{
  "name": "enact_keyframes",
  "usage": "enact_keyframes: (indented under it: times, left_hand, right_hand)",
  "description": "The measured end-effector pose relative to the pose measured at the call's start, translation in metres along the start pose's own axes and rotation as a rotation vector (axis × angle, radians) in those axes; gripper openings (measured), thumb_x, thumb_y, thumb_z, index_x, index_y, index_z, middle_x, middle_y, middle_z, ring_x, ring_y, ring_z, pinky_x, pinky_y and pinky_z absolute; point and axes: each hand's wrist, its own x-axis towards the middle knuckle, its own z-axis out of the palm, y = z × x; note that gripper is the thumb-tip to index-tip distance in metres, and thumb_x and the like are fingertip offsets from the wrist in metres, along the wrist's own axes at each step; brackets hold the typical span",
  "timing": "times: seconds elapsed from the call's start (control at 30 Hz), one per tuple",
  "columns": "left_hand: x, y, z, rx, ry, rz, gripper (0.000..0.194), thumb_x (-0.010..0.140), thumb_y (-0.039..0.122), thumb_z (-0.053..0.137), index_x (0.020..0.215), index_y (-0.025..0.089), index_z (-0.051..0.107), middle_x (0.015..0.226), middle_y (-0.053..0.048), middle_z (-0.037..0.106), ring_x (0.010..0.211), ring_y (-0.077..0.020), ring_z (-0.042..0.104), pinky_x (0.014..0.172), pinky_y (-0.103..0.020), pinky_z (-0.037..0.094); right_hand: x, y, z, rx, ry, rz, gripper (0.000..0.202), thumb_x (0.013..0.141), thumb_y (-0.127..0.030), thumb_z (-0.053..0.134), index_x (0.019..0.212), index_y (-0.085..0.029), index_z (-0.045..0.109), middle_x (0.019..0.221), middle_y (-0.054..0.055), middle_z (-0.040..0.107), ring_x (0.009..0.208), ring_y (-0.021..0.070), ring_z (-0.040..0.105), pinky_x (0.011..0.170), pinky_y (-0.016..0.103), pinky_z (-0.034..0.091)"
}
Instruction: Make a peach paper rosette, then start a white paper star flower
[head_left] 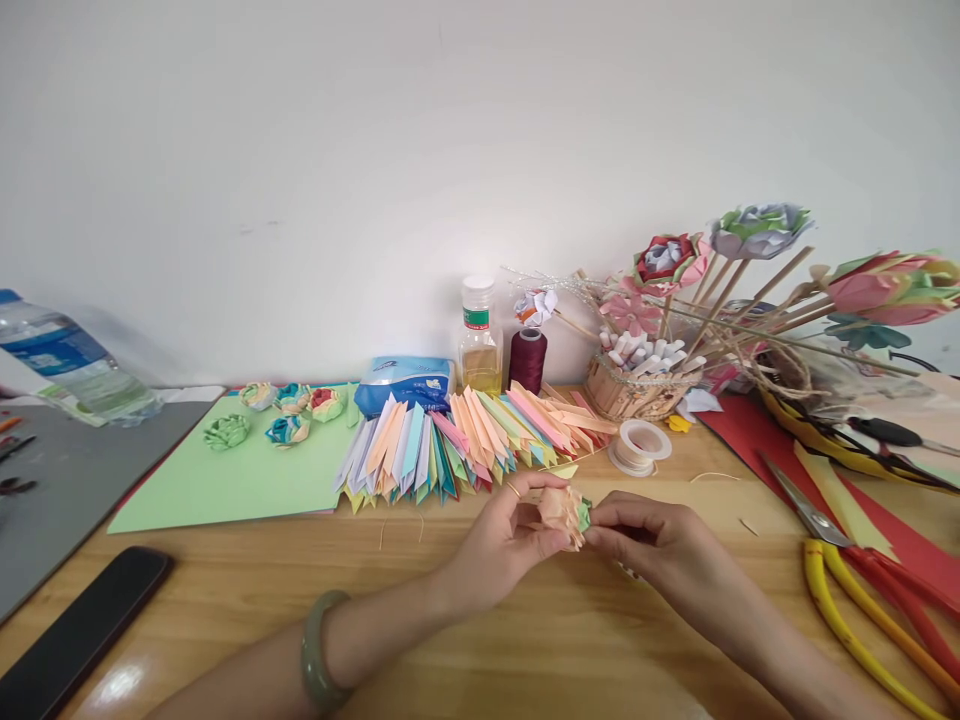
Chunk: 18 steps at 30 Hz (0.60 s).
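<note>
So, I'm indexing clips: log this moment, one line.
left hand: holding peach paper flower; right hand: pinching at its green part; beyond: folded papers

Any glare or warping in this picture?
Head view: a white glare patch on the wooden tabletop, lower left; same view: the plastic bottle at the left edge looks stretched, probably lens distortion; same view: the held paper flower shows no glare.

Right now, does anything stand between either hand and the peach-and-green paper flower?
Nothing visible does: the left hand holds the paper flower by its peach side, and the right hand pinches its green side. The white spool sits beyond them, not between.
</note>
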Motion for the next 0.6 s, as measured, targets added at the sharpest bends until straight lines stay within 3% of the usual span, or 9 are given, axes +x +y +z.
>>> enact_keyframes:
  times: [0.2,0.4,0.53,0.6]
  left_hand:
    - [0.001,-0.001,0.0,-0.023,0.006,-0.004,0.037,0.071,0.021,0.064,0.105,0.019,0.05,0.089,-0.003,0.056,0.081,-0.0138,0.055,0.077,-0.029,0.044]
    - [0.001,0.001,-0.002,-0.245,0.044,-0.073,0.035,0.072,0.025,0.064,0.106,0.021,0.056,0.097,-0.004,0.058,0.083,-0.0148,0.058,0.072,-0.027,0.046]
    - [0.005,-0.004,-0.005,-0.484,-0.017,-0.173,0.038,0.078,0.034,0.056,0.113,0.017,0.053,0.082,-0.007,0.064,0.064,-0.0139,0.062,0.059,-0.025,0.049]
    - [0.006,-0.005,-0.007,-0.557,-0.061,-0.202,0.039,0.081,0.036,0.051,0.114,0.015,0.053,0.078,-0.008,0.066,0.059,-0.0129,0.062,0.054,-0.023,0.05]
  right_hand:
    - [-0.002,0.001,0.005,-0.026,0.058,0.028,0.018,0.071,-0.031,0.055,0.059,-0.018,0.058,0.056,-0.002,0.054,0.054,0.0119,0.046,0.05,0.023,0.036]
    - [-0.007,-0.006,0.002,0.21,0.117,0.09,0.02,0.065,-0.037,0.065,0.066,-0.018,0.058,0.057,-0.002,0.054,0.051,0.0104,0.045,0.045,0.021,0.035]
    - [-0.012,-0.006,-0.009,0.176,0.365,-0.118,0.013,0.075,-0.035,0.058,0.071,-0.022,0.059,0.067,-0.002,0.056,0.057,0.0114,0.049,0.048,0.02,0.039]
    - [-0.014,-0.004,-0.011,0.072,0.402,-0.28,0.004,0.077,-0.027,0.056,0.077,-0.025,0.059,0.075,-0.001,0.057,0.067,0.0133,0.053,0.057,0.022,0.043]
